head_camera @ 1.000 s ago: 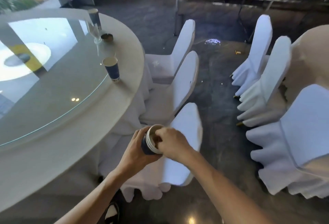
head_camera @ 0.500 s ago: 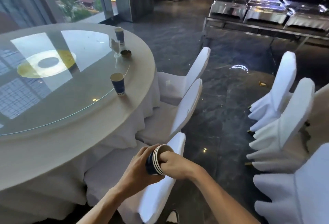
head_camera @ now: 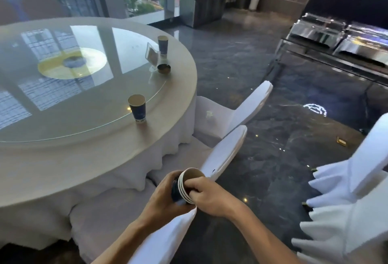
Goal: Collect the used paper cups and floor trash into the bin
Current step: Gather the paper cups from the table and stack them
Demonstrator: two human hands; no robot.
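A nested stack of blue paper cups (head_camera: 184, 188) lies sideways between both hands, low in the middle of the view. My left hand (head_camera: 162, 199) wraps around the stack's body. My right hand (head_camera: 206, 193) grips its white rims, fingers partly inside the mouth. On the round table (head_camera: 117, 154) one blue paper cup (head_camera: 137, 109) stands upright near the glass turntable's edge. A second cup (head_camera: 163, 45) stands farther back. A small yellowish scrap (head_camera: 341, 141) lies on the dark floor at the right. No bin is visible.
White-covered chairs (head_camera: 241, 108) crowd the table's right side and the right edge (head_camera: 357, 179) of the view. A clear card stand (head_camera: 151, 57) and small dark dish (head_camera: 164, 68) sit on the table. Steel chafing dishes (head_camera: 340, 37) line a counter at far right. Dark glossy floor runs between.
The view has lifted and swung left, showing more table, windows and floor. Both hands keep hold of the cup stack and sit lower in the view.
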